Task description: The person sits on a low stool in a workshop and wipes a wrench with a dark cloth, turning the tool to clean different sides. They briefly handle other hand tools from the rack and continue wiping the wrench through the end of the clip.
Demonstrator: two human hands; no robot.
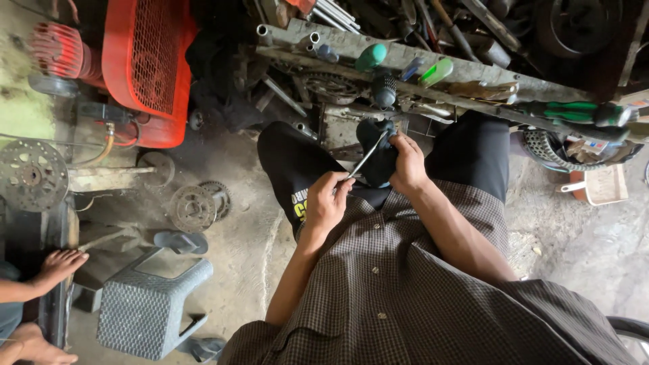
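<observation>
Workshop floor (223, 169), grey and oily, bears a red machine (145, 64) at upper left, a grey plastic stool (145, 307) and sprockets (193, 208). Tool rack (419, 67) runs along the top. Dark part (378, 155) sits over the lap, right hand (407, 164) in a closed grip around it. Left hand (326, 201) pinches a thin metal tool (367, 157), long axis diagonal, tip pointing up-right into the part.

Concrete floor (250, 250), stained and dusty. Left of the left hand (326, 203): two toothed sprockets (196, 206) lying flat, a dark sandal (179, 241) just below them. Lower left of that hand: grey plastic stool (145, 307). Far left: large perforated disc (30, 174). Upper left: red machine (145, 64). Right of the right hand (407, 164): small pale tray (602, 186).
</observation>
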